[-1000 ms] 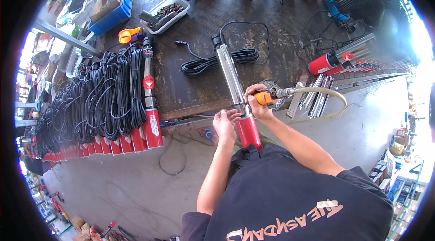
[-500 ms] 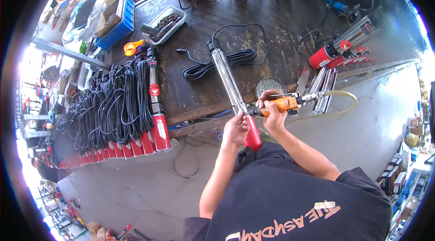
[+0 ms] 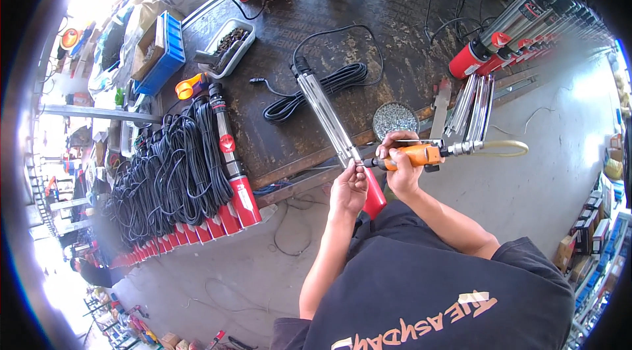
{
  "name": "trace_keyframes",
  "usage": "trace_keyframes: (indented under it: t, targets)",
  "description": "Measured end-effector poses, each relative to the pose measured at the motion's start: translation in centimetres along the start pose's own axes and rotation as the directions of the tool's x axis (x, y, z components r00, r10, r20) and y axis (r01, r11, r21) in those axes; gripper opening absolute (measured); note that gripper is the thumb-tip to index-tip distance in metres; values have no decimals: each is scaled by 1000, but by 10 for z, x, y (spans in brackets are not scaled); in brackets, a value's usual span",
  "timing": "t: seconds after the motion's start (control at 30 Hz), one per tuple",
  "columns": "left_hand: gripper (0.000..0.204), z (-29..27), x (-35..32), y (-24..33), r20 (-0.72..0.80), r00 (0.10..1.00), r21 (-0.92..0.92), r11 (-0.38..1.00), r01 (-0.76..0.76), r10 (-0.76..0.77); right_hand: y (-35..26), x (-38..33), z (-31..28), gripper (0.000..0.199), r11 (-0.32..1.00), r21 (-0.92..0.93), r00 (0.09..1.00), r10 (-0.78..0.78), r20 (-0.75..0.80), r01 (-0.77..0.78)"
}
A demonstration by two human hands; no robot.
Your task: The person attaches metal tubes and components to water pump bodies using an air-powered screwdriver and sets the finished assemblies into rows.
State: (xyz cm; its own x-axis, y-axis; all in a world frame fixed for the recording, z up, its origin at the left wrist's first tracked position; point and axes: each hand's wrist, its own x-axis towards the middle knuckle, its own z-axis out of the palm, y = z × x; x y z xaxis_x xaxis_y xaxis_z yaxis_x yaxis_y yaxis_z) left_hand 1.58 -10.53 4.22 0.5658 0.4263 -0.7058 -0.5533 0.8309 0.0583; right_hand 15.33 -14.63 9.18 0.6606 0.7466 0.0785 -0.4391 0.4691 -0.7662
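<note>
Right hand grips orange driver, tip close to left fingertips. Left hand pinched at pump; whether it holds anything small, can't tell. Pump slants over bench's near edge, red end nearest.

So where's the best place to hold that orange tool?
Probably grip the orange tool around its thick body, from the near side, like the right hand: the tool lies sideways, dark nose toward the silver tube, pale hose at its other end.

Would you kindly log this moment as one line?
right hand: holding driver; left hand: at tube, near driver's tip; tube: lying over cable; bowl: beyond right hand
</note>
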Motion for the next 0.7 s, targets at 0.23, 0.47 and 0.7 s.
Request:
trace_keyframes:
  t: [0.23, 0.47, 0.7]
  targets:
    - [16, 9, 9, 1, -152, 988, 5, 999, 37, -36, 7, -3, -4, 25, 992, -63, 982, -94, 164, 106]
    - [21, 10, 41, 9, -234, 972, -25, 1000, -9, 3, 38, 13, -17, 22, 965, -249, 966, -13, 259, 80]
    - [18, 6, 36, 30, -197, 980, 137, 989, 55, -28, 70, 33, -27, 23, 970, -235, 986, 103, 135, -69]
